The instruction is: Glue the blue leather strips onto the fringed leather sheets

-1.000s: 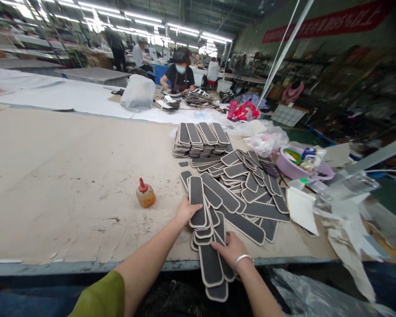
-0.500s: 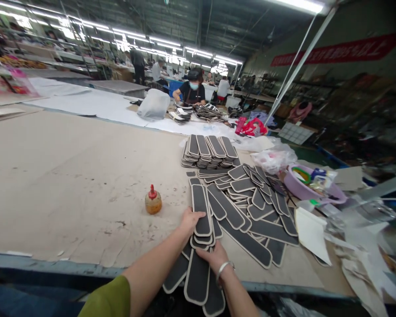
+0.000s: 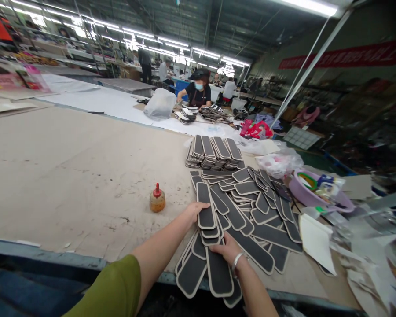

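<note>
My left hand (image 3: 198,212) grips a small stack of long dark-grey panels (image 3: 205,207) with rounded ends and beige edging, its thumb lying across the top one. Closer to me, my right hand (image 3: 228,252), with a silver bracelet at the wrist, closes on the side of another dark strip panel (image 3: 219,275); its thumb is on top and its fingers are hidden underneath. More such panels fan out beneath both hands and jut past the table's front edge. A loose pile of the same panels (image 3: 262,235) spreads to the right of my hands.
Beyond the pile stand neat stacks of panels (image 3: 213,152). A red-capped glue bottle (image 3: 157,200) is left of my hands on the paper-covered table (image 3: 69,176). To the right lies a purple basin (image 3: 302,191) with odds and ends. A co-worker (image 3: 199,92) sits across the table.
The view has shifted a little, so everything sits further right. The panels at the table's front edge have fanned out more to the left. Both hands keep their hold.
</note>
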`<state>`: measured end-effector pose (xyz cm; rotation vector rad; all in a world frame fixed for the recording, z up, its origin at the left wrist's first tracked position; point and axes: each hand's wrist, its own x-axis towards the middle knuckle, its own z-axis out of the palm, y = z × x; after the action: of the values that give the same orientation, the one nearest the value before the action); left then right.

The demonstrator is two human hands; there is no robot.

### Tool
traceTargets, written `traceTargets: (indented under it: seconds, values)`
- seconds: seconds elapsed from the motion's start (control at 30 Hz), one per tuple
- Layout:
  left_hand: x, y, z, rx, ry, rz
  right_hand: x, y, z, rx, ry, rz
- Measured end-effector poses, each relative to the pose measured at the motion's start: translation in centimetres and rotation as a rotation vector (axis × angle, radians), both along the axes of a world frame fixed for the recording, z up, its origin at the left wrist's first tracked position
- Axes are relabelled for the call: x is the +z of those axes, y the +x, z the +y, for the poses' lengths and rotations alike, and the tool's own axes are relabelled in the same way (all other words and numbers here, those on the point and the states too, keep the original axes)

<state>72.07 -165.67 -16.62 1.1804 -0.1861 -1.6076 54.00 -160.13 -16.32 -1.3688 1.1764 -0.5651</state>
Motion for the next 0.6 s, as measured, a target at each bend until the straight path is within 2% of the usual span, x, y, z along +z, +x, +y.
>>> traceTargets:
  seconds: [0.17,0.27,0.47,0.6]
  values:
    - [0.4,-0.4,-1.3,0.022,0.024,0.055,-0.1,1.8,0.0,0.021,-0.034,-0.035]
    - [0.5,0.0,-1.7,0.022,0.027,0.092,-0.2,1.8,0.4,0.048,0.027,-0.084]
    - [0.4,2.5,-1.7,-0.006,0.029,0.115,0.1,-2.7,1.5,-0.006,0.222,-0.184]
    - [0.0,4.6,-0.4,-0.018,-0.014,0.08,0.8,-6.4,1.9,-0.098,0.278,-0.204]
